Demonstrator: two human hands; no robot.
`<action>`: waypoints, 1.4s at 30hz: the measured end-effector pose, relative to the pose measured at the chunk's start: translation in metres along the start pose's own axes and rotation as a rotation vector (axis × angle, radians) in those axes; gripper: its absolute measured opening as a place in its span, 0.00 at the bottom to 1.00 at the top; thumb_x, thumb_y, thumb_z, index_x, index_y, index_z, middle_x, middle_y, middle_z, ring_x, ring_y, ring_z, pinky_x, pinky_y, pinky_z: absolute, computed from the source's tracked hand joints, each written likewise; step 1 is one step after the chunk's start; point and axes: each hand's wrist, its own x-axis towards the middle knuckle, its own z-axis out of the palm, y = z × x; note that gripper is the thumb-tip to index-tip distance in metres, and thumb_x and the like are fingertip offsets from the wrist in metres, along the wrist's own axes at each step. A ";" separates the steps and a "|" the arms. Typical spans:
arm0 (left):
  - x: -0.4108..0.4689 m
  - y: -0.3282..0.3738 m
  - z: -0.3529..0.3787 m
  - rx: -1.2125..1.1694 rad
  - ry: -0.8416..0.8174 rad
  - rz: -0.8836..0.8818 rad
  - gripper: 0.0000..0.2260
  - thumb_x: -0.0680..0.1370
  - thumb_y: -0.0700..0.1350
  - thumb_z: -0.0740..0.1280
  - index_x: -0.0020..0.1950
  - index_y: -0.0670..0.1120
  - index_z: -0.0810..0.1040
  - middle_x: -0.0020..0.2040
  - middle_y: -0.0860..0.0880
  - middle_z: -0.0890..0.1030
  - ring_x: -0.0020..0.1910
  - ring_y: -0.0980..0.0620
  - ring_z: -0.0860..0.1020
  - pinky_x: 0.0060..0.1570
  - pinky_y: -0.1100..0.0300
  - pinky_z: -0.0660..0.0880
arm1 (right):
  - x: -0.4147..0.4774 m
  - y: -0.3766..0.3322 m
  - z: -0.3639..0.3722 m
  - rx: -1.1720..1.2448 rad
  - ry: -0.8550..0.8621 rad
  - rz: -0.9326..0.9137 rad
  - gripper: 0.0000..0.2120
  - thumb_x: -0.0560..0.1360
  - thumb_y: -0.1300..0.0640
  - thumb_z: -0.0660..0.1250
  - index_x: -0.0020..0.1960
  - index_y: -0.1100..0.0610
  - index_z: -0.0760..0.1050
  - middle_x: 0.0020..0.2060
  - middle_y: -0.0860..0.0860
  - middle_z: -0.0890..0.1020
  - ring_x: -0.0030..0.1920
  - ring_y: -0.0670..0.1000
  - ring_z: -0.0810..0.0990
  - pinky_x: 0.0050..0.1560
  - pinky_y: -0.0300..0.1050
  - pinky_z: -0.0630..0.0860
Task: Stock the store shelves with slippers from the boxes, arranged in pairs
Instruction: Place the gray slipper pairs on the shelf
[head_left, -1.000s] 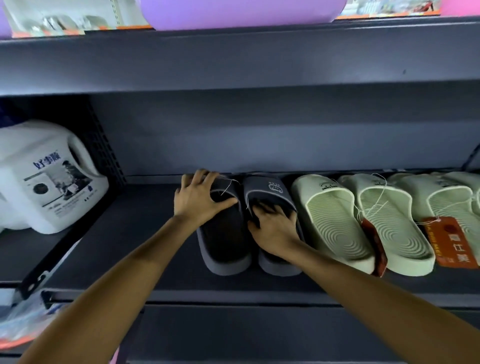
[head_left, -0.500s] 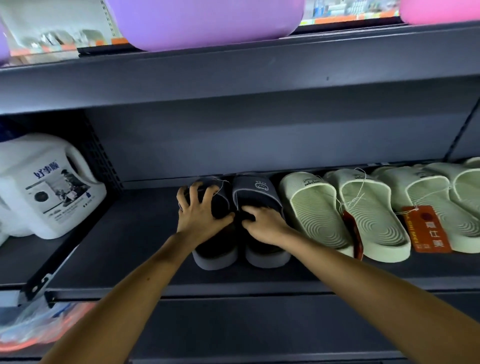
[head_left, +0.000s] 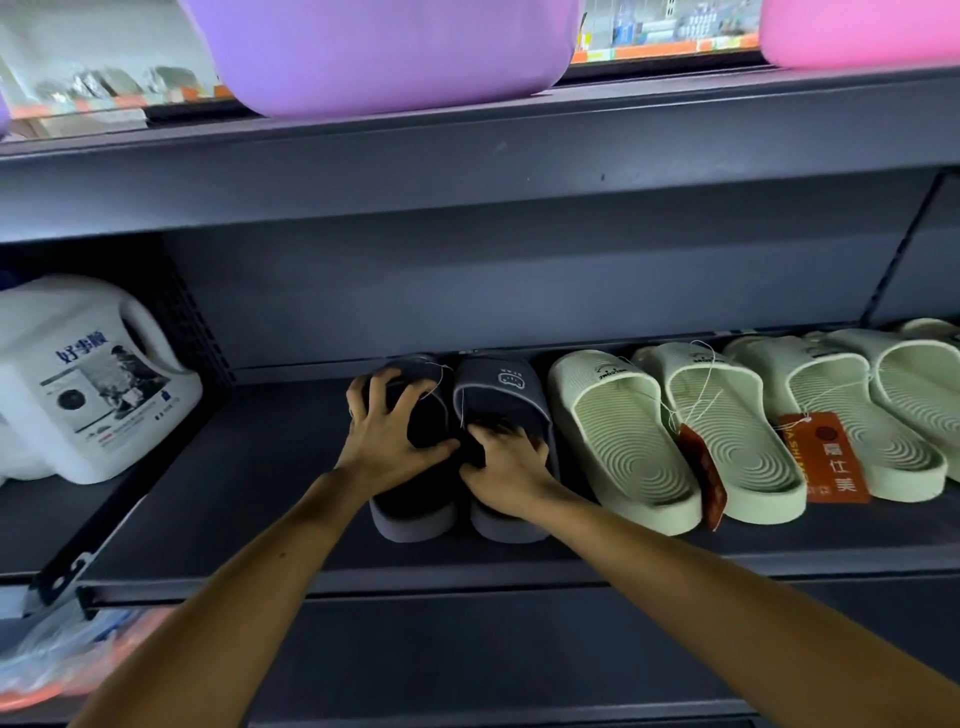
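The left hand (head_left: 387, 447) has slid up onto the left grey slipper (head_left: 410, 514), fingers spread and curled over it. The right hand (head_left: 511, 467) holds the right grey slipper (head_left: 498, 384), fingers tucked inside. The pair sits snug under both hands, so I think it's nearly placed.

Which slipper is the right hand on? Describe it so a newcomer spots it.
On the shelf below the purple tub, a dark grey pair sits left of the pale green slippers. It's that pair's right slipper, alone in showing a white face logo.
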 end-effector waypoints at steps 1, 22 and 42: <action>-0.001 0.000 -0.001 0.007 -0.006 0.007 0.41 0.58 0.71 0.57 0.69 0.56 0.64 0.69 0.48 0.56 0.69 0.44 0.46 0.65 0.40 0.66 | 0.001 -0.001 0.002 -0.021 0.010 -0.002 0.22 0.76 0.53 0.59 0.70 0.55 0.64 0.71 0.52 0.65 0.72 0.54 0.58 0.70 0.51 0.52; -0.053 0.292 0.039 0.032 -0.151 0.414 0.19 0.80 0.54 0.54 0.70 0.52 0.66 0.72 0.56 0.66 0.74 0.51 0.54 0.69 0.52 0.55 | -0.173 0.176 -0.135 0.024 0.209 0.135 0.20 0.77 0.60 0.60 0.69 0.58 0.68 0.65 0.56 0.74 0.65 0.57 0.71 0.62 0.41 0.64; -0.270 0.758 0.150 -0.013 -0.483 1.409 0.14 0.79 0.50 0.59 0.63 0.50 0.73 0.57 0.52 0.79 0.54 0.50 0.77 0.49 0.54 0.75 | -0.574 0.449 -0.200 0.416 1.038 0.855 0.18 0.78 0.60 0.60 0.68 0.56 0.69 0.64 0.55 0.75 0.63 0.55 0.74 0.59 0.45 0.70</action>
